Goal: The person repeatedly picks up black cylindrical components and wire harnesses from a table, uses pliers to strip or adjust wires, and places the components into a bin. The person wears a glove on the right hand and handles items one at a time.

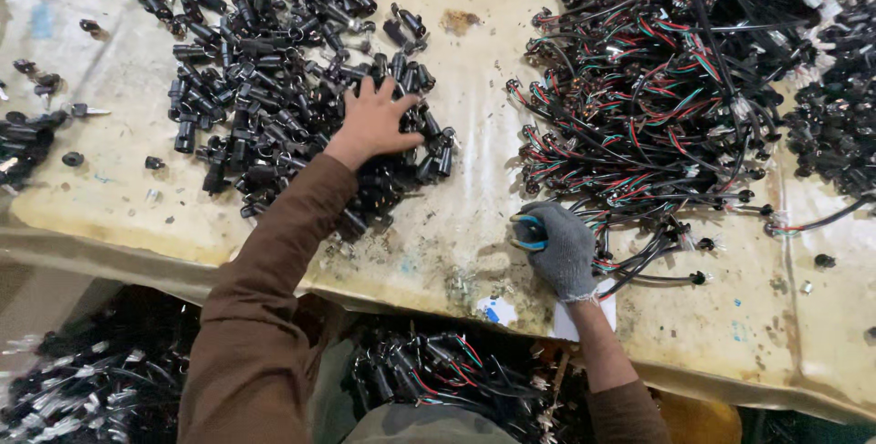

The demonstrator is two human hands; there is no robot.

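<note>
My left hand (375, 122) is bare and lies spread on a big heap of small black plastic connector housings (274, 70), fingers apart among the pieces. Whether it has a piece under the palm is hidden. My right hand (558, 245) wears a grey knit glove and is closed around a tool with a blue and black handle (527, 232). It rests on the table beside a tangle of black, red, green and white wire harnesses (657, 88), some of whose ends run under the glove.
The worn yellowish table top (456, 225) carries stray black parts (73, 158) at the left and more black parts (835, 134) at the right edge. Below the front edge lie finished wired pieces (438, 371) and another pile (82, 380).
</note>
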